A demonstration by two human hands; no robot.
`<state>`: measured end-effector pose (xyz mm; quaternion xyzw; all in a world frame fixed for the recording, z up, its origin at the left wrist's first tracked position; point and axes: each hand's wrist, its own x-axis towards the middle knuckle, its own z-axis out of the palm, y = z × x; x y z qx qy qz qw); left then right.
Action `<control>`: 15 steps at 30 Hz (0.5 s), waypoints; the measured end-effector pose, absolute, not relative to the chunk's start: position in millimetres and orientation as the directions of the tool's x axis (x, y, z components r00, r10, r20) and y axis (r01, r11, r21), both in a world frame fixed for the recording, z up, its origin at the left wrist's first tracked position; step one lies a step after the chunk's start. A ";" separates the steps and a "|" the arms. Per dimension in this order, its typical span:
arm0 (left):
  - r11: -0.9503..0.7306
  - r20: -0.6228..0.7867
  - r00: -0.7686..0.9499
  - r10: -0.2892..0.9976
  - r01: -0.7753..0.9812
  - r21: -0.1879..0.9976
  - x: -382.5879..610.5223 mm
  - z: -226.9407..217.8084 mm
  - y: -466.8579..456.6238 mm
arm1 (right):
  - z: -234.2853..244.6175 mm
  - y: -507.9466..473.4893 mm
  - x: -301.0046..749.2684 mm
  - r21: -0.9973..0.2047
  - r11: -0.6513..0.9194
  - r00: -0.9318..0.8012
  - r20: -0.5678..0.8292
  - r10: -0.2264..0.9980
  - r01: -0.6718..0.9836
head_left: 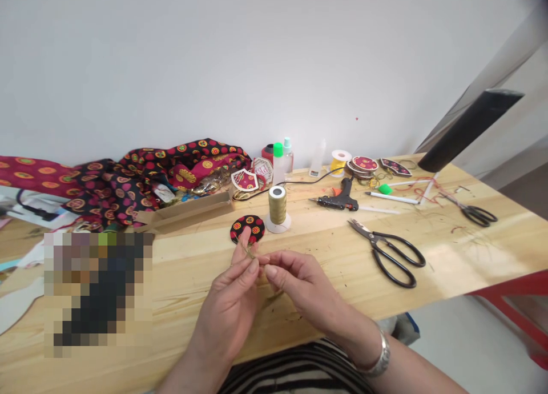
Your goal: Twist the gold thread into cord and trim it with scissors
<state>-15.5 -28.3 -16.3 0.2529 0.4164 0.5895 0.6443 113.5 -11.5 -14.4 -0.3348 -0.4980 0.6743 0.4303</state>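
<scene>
Over the table's front edge my left hand [235, 285] is closed, its thumb and index finger pinching a thin olive-gold cord [247, 250] that runs up by a raised finger. Fingertip to fingertip with it, my right hand [297, 277] is closed in a pinch too. The cord's end between the fingers is hidden. Just beyond the left fingers lies a round disc covered in black fabric with red and yellow flowers [253, 224]. A spool of gold thread [278, 206] stands upright to the disc's right.
Large black-handled scissors [385, 251] lie to the right, with a hot glue gun [342, 197] behind them. Smaller scissors [475, 211] rest farther right. Patterned fabric [128, 180], a cardboard tray [188, 212] and bottles [278, 160] line the wall. A blurred patch covers the left side.
</scene>
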 end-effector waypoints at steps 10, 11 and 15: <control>0.169 -0.274 -0.088 0.958 -0.599 0.783 -18.2 -15.3 -25.5 | -16.0 -8.8 132.4 -0.999 -0.018 -0.313 -0.033 0.949 0.050; 0.169 -0.278 -0.091 0.956 -0.606 0.778 -18.7 -14.8 -24.8 | -16.9 -8.6 135.1 -0.997 -0.020 -0.305 -0.040 0.951 0.069; 0.149 -0.272 -0.109 0.956 -0.618 0.772 -20.7 -14.2 -22.0 | -21.0 -7.4 144.8 -0.991 -0.032 -0.279 -0.068 0.958 0.133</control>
